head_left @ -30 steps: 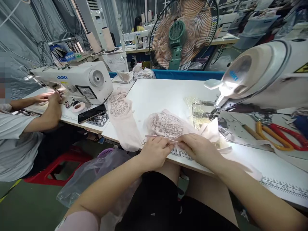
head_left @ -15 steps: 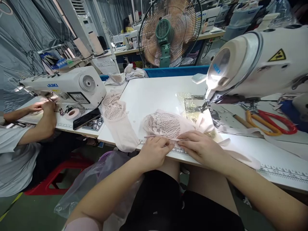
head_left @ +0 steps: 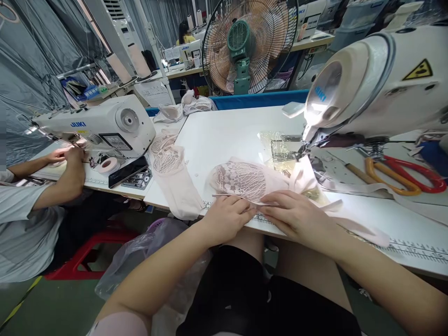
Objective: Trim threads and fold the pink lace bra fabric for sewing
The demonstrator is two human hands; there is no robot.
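Observation:
A pale pink lace piece (head_left: pixel 241 179) lies on the white table near its front edge. My left hand (head_left: pixel 229 215) pinches the near edge of the lace from the left, fingers closed. Close beside it on the right, my right hand (head_left: pixel 292 212) grips the same edge, its fingers pressed together. Pink fabric runs on to the right, under the needle area of the near sewing machine (head_left: pixel 371 88). Another lace piece (head_left: pixel 175 172) lies flat to the left of my hands.
Orange-handled scissors (head_left: pixel 388 179) and red-handled ones (head_left: pixel 420 175) lie at the right. A black phone (head_left: pixel 128 171) and a tape roll (head_left: pixel 108 165) lie left, by a second machine (head_left: pixel 105 123) where a person (head_left: pixel 28 224) works. A fan (head_left: pixel 241 46) stands behind the table.
The view has shifted slightly, so the near machine and scissors appear further right. Both hands keep their grip on the lace edge, with hardly any movement.

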